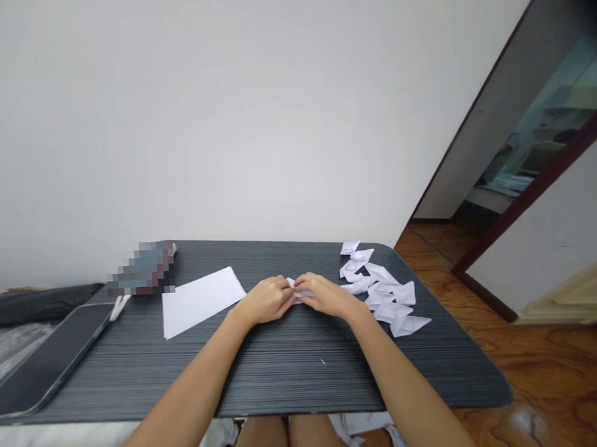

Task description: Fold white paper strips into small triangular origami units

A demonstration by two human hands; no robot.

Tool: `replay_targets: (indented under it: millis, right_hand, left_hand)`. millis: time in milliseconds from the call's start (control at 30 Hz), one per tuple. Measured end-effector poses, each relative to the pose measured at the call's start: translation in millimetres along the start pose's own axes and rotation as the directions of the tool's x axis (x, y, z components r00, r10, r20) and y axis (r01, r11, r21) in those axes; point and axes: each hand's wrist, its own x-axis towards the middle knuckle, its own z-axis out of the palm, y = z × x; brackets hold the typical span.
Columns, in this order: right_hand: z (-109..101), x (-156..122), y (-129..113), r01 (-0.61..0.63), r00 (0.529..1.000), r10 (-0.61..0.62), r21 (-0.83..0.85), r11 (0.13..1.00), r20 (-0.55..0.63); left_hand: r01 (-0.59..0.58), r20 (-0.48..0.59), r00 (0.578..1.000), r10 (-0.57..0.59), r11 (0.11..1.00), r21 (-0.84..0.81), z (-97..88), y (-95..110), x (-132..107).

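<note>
Between my two hands, over the middle of the dark table, is a small piece of folded white paper (303, 293), mostly covered by fingers. My left hand (266, 300) pinches it from the left, and my right hand (327, 294) grips it from the right with fingertips close to the left ones. To the left lies a stack of white paper sheets (202, 303). On the right, several folded paper pieces (385, 294) with pointed ends lie in a loose, overlapping group beside my right wrist.
The dark wood-grain table (297, 383) has rounded right corners and meets a white wall (273, 118). A blurred-out object (143, 268) and a black flat object with a pale rim (50, 360) lie at left. Paper scraps (357, 440) are below the front edge.
</note>
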Motion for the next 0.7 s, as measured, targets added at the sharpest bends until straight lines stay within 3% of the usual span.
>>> replay_targets:
  millis: [267,400,567,700]
  right_hand:
    - [7,0,5,0.021,0.999,-0.021,-0.012,1.0,-0.05]
    - [8,0,3,0.026,0.996,-0.027,-0.009,1.0,-0.089]
    - [11,1,11,-0.026,0.986,0.049,0.142,0.99,-0.159]
    - [10,3,18,-0.099,0.968,0.147,0.229,0.968,-0.203]
  left_hand:
    - [-0.022,-0.025,0.999,0.019,0.995,-0.1,0.5,-3,-2]
    - [0.042,-0.023,0.999,-0.046,0.989,-0.142,5.4,-6,-4]
    - [0.073,-0.054,0.994,-0.098,0.934,-0.349,10.9,-15,-4]
    - [0.2,-0.055,0.968,-0.245,0.886,-0.419,15.5,-25,-3]
